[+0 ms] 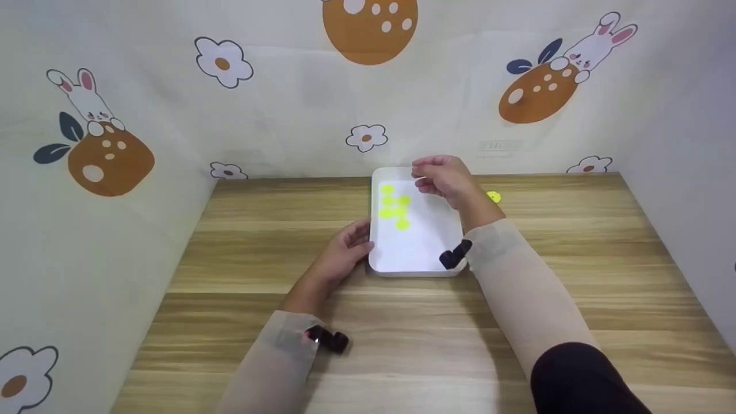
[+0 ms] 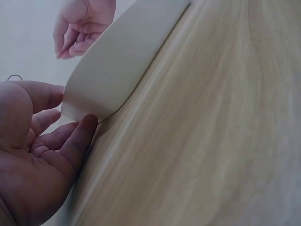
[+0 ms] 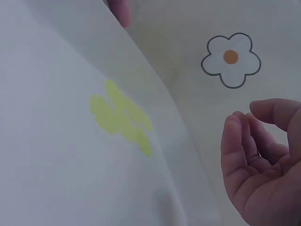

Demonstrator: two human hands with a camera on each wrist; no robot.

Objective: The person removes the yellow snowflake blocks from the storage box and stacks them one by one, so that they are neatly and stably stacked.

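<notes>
In the head view, we see a white tray [image 1: 417, 247] at centre, yellow pieces [image 1: 387, 200] inside. Left wrist view: at left, our left hand [image 2: 40, 167] touches the tray, fingers loosely bent. Right wrist view: our right hand [image 3: 265, 176], at right, has thumb and fingertips slightly apart.

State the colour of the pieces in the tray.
The pieces are bright yellow, seen best in the head view.
</notes>
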